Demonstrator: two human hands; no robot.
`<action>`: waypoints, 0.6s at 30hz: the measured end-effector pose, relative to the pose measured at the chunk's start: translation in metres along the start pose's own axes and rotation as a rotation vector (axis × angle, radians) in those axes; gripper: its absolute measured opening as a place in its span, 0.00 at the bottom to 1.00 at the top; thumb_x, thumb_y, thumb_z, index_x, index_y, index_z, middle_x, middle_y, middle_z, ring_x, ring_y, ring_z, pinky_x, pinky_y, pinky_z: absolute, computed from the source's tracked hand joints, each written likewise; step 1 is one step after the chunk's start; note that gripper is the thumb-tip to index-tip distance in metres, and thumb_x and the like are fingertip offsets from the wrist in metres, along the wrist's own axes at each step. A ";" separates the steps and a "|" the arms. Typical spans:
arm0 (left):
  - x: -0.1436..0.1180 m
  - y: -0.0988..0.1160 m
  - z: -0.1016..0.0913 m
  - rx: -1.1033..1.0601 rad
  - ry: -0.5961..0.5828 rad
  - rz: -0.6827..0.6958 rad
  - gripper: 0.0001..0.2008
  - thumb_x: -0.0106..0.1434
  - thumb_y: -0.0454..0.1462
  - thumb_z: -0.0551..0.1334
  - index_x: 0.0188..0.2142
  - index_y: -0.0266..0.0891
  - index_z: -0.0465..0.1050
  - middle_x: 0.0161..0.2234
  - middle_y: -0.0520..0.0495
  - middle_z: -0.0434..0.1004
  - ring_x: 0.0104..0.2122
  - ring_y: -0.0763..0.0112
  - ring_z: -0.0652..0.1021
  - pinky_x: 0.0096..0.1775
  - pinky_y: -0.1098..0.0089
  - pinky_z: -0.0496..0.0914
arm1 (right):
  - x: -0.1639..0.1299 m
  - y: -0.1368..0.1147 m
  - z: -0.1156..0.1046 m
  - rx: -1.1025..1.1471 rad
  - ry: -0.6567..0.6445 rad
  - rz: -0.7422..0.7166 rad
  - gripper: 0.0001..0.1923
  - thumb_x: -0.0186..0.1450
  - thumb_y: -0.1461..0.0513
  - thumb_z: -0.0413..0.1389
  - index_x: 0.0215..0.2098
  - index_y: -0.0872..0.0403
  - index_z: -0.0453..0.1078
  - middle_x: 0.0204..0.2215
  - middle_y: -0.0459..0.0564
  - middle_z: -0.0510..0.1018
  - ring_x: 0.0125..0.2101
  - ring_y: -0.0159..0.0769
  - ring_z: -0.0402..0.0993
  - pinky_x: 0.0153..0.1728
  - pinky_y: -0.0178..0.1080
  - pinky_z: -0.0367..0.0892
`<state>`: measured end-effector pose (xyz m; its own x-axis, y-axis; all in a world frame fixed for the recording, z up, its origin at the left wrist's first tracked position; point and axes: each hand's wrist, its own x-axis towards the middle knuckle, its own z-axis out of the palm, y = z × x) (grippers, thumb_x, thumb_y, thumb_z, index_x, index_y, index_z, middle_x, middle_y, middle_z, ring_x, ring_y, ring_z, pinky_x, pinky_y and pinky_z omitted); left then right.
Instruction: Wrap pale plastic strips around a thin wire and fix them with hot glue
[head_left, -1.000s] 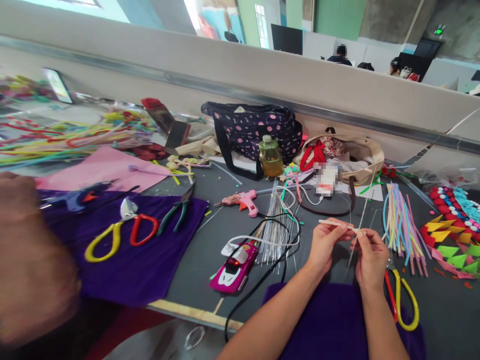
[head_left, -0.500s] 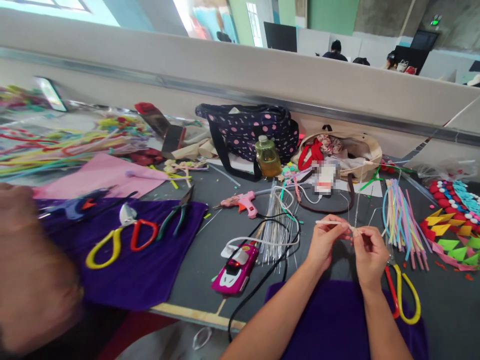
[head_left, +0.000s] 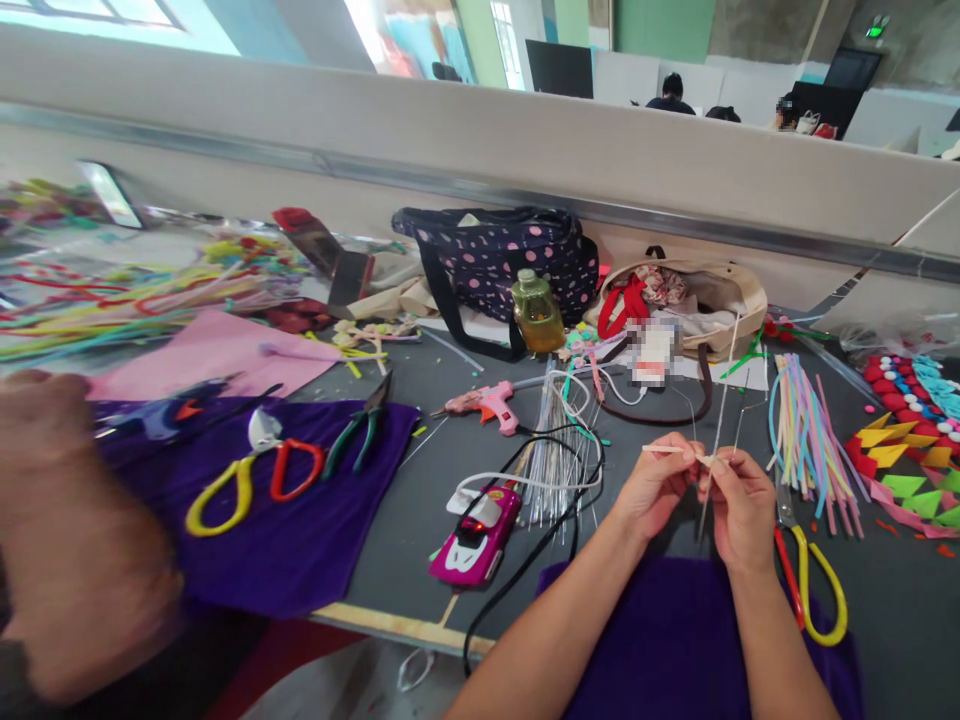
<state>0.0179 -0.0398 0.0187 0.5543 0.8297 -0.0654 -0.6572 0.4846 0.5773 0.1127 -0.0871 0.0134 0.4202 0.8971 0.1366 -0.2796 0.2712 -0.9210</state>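
My left hand (head_left: pixel 661 485) is closed, thumb and fingers pinching a pale pipe cleaner (head_left: pixel 660 449) whose end sticks out to the left. Close against it, my right hand (head_left: pixel 742 500) pinches the same piece where the fingertips meet. From between the hands a thin whitish stem (head_left: pixel 726 375) rises at a slant, and fine wires show beside it. The exact join is hidden by the fingers. Below my wrists lies a purple cloth (head_left: pixel 660 620). Scissors with red and yellow handles (head_left: pixel 825 590) rest to the right of my right hand.
Left of my arms are a magenta car-shaped device (head_left: pixel 476 540), a pink glue gun (head_left: pixel 487 402) and a bundle of wires (head_left: pixel 551 480). Pastel stems (head_left: pixel 810 430) lie right. A bottle (head_left: pixel 536 315) and bags stand behind. Another person's arm (head_left: pixel 75 540) is at far left.
Both hands stay together and have shifted slightly. The pale stem between them has turned a little, and the upright stem now leans more to the right. The camera view has moved slightly.
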 end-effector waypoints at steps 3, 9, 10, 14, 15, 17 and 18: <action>0.000 -0.001 -0.001 0.001 -0.034 -0.018 0.19 0.44 0.41 0.74 0.24 0.37 0.64 0.24 0.54 0.68 0.19 0.77 0.70 0.20 0.74 0.65 | 0.000 -0.001 0.000 -0.008 -0.032 0.027 0.08 0.58 0.59 0.61 0.28 0.54 0.68 0.20 0.41 0.68 0.18 0.27 0.64 0.19 0.31 0.62; 0.003 -0.010 -0.005 0.038 0.050 -0.111 0.18 0.47 0.43 0.73 0.23 0.33 0.69 0.20 0.52 0.68 0.21 0.79 0.68 0.25 0.76 0.63 | 0.002 -0.001 -0.008 -0.310 0.086 -0.255 0.07 0.60 0.58 0.60 0.29 0.54 0.70 0.27 0.45 0.71 0.24 0.31 0.69 0.25 0.35 0.67; 0.004 -0.011 -0.005 0.060 0.082 -0.114 0.18 0.46 0.43 0.73 0.23 0.33 0.70 0.21 0.51 0.69 0.20 0.80 0.67 0.24 0.77 0.62 | 0.002 -0.001 -0.009 -0.394 0.094 -0.315 0.07 0.60 0.58 0.59 0.30 0.54 0.70 0.28 0.46 0.71 0.26 0.32 0.69 0.27 0.36 0.67; 0.003 -0.009 -0.004 0.144 0.193 -0.024 0.16 0.45 0.43 0.73 0.23 0.33 0.73 0.22 0.51 0.71 0.19 0.82 0.66 0.23 0.77 0.60 | 0.002 -0.003 -0.015 -0.704 0.037 -0.538 0.03 0.63 0.62 0.56 0.32 0.53 0.71 0.30 0.49 0.73 0.31 0.35 0.71 0.30 0.37 0.68; 0.003 -0.007 -0.004 0.175 0.210 0.011 0.16 0.45 0.43 0.73 0.24 0.33 0.74 0.22 0.51 0.71 0.19 0.81 0.66 0.23 0.77 0.60 | 0.002 -0.003 -0.016 -0.751 0.013 -0.581 0.03 0.63 0.63 0.55 0.33 0.52 0.71 0.30 0.49 0.73 0.31 0.35 0.71 0.30 0.37 0.68; 0.003 -0.003 -0.004 0.242 0.239 0.075 0.15 0.46 0.43 0.73 0.24 0.34 0.75 0.22 0.51 0.72 0.19 0.81 0.66 0.23 0.77 0.61 | 0.002 -0.003 -0.017 -0.815 -0.023 -0.647 0.04 0.64 0.64 0.54 0.34 0.51 0.70 0.30 0.49 0.73 0.31 0.35 0.71 0.30 0.37 0.68; 0.003 -0.001 -0.005 0.273 0.248 0.090 0.15 0.46 0.43 0.72 0.24 0.34 0.76 0.22 0.50 0.72 0.19 0.80 0.66 0.23 0.77 0.61 | 0.003 -0.003 -0.017 -0.840 -0.040 -0.670 0.04 0.64 0.65 0.54 0.35 0.51 0.70 0.30 0.49 0.74 0.31 0.35 0.71 0.31 0.37 0.69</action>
<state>0.0180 -0.0364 0.0135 0.3382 0.9237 -0.1797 -0.5186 0.3423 0.7835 0.1293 -0.0915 0.0101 0.2346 0.6696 0.7047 0.6866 0.3991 -0.6077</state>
